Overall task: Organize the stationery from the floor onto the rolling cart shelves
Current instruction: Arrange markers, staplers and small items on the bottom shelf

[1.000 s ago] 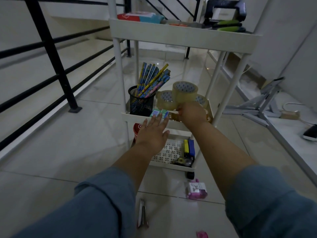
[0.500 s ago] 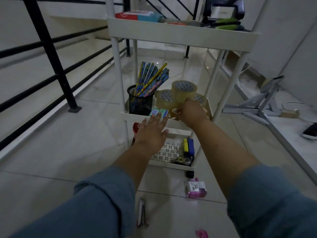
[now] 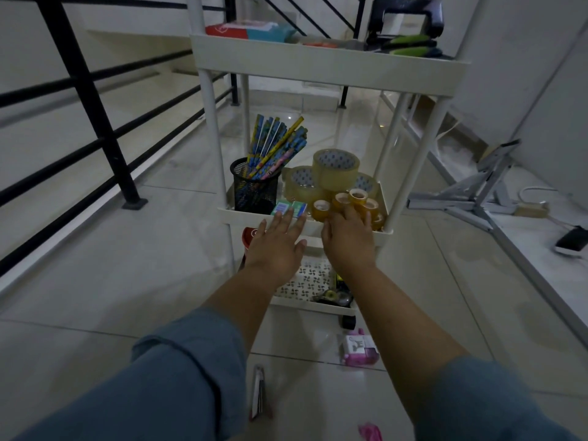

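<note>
My right grip (image 3: 348, 243) lies almost flat, fingers straight, on the small amber tape rolls (image 3: 358, 196) at the front right corner of the middle shelf (image 3: 241, 214) of the cart (image 3: 318, 63); it holds nothing. My left grip (image 3: 276, 249) is spread open over the shelf's front rim, fingertips at two green boxes (image 3: 289, 207). The rolls' holes face up, tilted toward me. The box print is too small to read.

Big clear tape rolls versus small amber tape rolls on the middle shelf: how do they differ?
Big clear tape rolls are wider than the small amber tape rolls. Big ones sit behind, one stacked on top; small ones cluster in front, at the right hand. Both share the middle shelf.
</note>
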A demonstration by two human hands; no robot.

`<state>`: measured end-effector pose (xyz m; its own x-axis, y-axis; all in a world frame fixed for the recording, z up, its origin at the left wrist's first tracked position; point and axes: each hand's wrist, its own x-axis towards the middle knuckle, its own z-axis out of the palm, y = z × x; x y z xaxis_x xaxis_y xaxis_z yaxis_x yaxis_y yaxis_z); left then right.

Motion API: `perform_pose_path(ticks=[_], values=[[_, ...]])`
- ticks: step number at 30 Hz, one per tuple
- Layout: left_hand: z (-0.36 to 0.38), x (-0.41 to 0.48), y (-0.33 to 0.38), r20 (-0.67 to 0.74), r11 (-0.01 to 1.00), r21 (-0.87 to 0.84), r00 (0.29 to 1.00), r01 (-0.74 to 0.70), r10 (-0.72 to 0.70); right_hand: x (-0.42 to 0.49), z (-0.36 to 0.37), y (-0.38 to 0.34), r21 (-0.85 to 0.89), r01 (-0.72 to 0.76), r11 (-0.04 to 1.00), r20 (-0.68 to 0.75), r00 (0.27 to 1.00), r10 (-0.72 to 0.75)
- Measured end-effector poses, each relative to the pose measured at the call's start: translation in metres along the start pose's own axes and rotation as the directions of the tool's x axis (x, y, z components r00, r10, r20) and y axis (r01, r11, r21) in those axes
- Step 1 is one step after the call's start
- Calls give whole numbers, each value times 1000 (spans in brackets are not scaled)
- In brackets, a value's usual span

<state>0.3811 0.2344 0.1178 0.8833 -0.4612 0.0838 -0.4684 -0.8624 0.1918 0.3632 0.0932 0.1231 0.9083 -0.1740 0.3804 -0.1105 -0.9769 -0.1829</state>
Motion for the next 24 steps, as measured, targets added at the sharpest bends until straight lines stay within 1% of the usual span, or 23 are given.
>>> perform_pose_path(ticks=[3, 9, 11, 12, 14, 15, 17, 19, 21, 23, 24], values=[[1, 1, -1, -11, 1000, 13, 1000, -1, 1, -7, 4, 0, -47, -35, 998, 50, 998, 38], [4, 2, -1, -10, 1000, 21, 1000, 0, 0, -9, 4, -2, -30, -42, 999, 30, 999, 43], [4, 1, -3, -1, 1000, 2, 1000, 7, -7, -14, 7, -3, 27, -23, 999, -56, 998, 25], [6, 1, -4, -19, 1000, -27, 1000, 5, -6, -18, 9, -4, 75, -11, 997, -122, 992, 20], [10, -9, -4, -107, 994, -109, 994, -8, -3, -31, 15, -10, 200, 37, 979, -288, 957, 22], [13, -17, -4, -158, 988, -152, 987, -12, -12, -39, 18, -14, 275, 73, 959, -349, 937, 29], [24, -41, -7, -225, 970, -243, 972, 8, -64, -56, 29, -28, 407, 136, 903, -392, 919, 39], [39, -70, -16, -249, 939, -335, 954, 79, -169, -77, 42, -46, 516, 146, 844, -351, 935, 53], [54, -101, -33, -229, 896, -405, 928, 185, -295, -97, 59, -69, 593, 125, 796, -275, 960, 55], [70, -139, -54, -200, 872, -395, 899, 290, -390, -121, 76, -96, 656, 98, 748, -189, 981, 37], [78, -159, -65, -217, 869, -387, 886, 309, -411, -134, 84, -111, 684, 90, 724, -149, 989, 18]])
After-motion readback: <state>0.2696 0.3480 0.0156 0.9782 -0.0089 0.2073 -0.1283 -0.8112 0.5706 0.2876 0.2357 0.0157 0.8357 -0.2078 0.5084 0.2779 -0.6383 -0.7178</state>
